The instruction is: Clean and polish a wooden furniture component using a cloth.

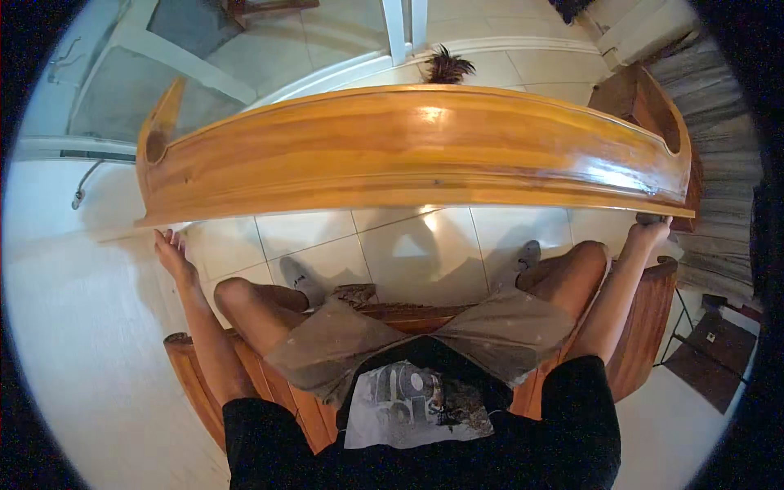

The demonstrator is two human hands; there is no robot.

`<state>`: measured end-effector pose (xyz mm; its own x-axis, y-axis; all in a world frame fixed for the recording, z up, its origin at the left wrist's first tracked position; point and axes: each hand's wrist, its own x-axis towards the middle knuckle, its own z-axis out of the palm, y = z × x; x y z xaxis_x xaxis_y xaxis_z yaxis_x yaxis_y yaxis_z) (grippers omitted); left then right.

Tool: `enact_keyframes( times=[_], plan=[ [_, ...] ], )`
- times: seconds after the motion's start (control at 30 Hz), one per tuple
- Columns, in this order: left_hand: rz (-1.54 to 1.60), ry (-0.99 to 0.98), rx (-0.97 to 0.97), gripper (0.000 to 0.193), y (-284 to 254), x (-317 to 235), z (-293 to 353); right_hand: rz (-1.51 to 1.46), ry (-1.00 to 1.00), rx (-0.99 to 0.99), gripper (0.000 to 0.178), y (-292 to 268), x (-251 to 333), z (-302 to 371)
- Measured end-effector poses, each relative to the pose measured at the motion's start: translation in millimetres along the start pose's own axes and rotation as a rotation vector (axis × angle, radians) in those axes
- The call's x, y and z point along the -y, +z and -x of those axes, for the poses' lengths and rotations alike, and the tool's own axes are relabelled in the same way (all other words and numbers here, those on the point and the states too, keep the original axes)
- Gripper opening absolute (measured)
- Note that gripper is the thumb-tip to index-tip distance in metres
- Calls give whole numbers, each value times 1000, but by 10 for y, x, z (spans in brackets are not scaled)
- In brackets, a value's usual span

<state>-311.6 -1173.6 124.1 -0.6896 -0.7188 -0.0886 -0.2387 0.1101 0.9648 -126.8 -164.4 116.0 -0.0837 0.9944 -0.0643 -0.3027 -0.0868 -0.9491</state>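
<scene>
A long, varnished wooden shelf [392, 155] with curved end pieces spans the view in front of my knees. At its lower left corner, my left hand [173, 257] supports the edge from beneath, its fingertips partly hidden behind the wood. My right hand [651, 234] grips the lower right corner, fingers tucked under the edge. The broad, glossy face of the shelf is turned up toward me.
I sit on a slatted wooden bench [633, 327] with my feet on pale floor tiles [416, 253]. Beyond the shelf lie a dark feather duster [447, 65] and a glass door frame [396, 33]. A grey curtain [719, 155] hangs at right, beside a brown wooden piece [625, 98].
</scene>
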Motion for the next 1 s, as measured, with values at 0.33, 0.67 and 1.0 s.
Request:
enact_keyframes(
  times=[0.33,0.67,1.0],
  plan=[
    [281,290,115,75,218,498,-381,16,0,58,46,-39,-222,-226],
    [244,199,170,61,44,1002,-763,83,79,129,45,-245,-267,-166],
    [-1192,323,241,50,-1523,841,116,442,31,176,50,-717,248,1258]
  ],
)
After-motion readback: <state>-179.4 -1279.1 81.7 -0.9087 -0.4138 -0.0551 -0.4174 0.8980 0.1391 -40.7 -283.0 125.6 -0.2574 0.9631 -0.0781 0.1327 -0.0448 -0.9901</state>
